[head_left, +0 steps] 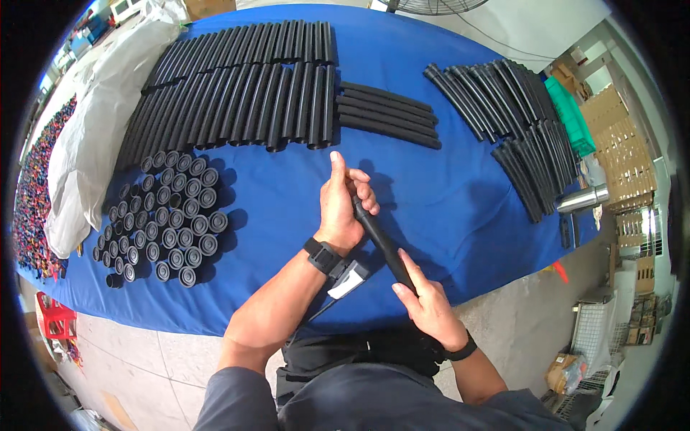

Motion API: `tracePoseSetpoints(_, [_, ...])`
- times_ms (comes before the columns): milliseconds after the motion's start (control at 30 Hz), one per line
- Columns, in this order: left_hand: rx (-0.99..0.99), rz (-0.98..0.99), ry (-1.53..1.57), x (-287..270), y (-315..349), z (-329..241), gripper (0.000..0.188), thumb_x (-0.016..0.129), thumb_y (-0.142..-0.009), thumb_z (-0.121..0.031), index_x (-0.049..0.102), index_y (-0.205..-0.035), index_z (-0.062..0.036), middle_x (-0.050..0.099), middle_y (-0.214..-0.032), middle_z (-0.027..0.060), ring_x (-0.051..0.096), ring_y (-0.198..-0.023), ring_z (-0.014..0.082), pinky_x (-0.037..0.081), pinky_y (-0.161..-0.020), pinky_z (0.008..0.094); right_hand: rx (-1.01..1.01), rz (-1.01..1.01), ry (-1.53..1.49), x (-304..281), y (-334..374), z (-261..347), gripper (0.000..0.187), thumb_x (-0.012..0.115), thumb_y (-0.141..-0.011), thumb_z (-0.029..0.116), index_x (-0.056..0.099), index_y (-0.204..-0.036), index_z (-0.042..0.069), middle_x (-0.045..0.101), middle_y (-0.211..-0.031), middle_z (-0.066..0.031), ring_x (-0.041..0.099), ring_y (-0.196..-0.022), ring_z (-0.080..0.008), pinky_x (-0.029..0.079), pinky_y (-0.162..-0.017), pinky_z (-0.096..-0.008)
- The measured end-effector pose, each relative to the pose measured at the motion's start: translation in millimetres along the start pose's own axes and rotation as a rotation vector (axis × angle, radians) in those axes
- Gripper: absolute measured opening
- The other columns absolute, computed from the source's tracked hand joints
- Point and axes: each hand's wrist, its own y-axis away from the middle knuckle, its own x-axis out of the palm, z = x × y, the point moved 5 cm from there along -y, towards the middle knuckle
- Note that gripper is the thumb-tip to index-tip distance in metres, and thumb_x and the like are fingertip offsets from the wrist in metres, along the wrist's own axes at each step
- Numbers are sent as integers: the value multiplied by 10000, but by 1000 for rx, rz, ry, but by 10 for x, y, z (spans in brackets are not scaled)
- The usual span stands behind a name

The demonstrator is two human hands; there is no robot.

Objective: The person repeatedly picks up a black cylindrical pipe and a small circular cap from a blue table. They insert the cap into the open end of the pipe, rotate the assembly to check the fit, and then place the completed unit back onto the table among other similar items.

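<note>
Blue cloth (277,205): black caps (169,238) left, tube rows (274,108) beyond; left hand (341,212), right hand (429,309) gripping black tube (385,244).

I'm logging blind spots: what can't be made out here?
In the head view:
Held black tube: lower end, covered by the right hand's grip.
Fan: upper part, cut off by the top edge.
Multicoloured pieces: too small to identify singly.
White sheet: hides whatever lies beneath it.

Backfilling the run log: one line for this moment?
left hand: around upper end of held black tube | right hand: gripping lower end | blue cloth: rows of black tubes; short ringed cylinders, left
</note>
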Motion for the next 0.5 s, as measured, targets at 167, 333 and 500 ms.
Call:
tracePoseSetpoints(167, [33,-33,-25,-15,-7,-32,613,471,-1016,-674,573,-814,-104,404,-579,-12,409,-495,128,372,-485,302,-68,-40,61,32,-26,27,651,628,-1012,105,311,-1569,-13,673,-962,-321,709,-881,-463,545,-723,-433])
tracePoseSetpoints(333, [27,-43,-25,-19,-39,-43,640,456,-1019,-676,566,-821,-77,417,-574,3,429,-481,151,391,-474,326,-96,-77,141,29,-31,60,659,643,-998,100,325,-1565,-9,671,-1006,-335,696,-910,-484,550,-731,-455])
tracePoseSetpoints(500, [37,-31,-44,-36,-27,-59,644,457,-1006,-702,562,-820,-94,378,-578,-18,403,-506,133,364,-493,312,-81,-75,137,38,-41,108,660,650,-989,95,340,-1565,8,663,-917,-312,687,-785,-465,538,-697,-470])
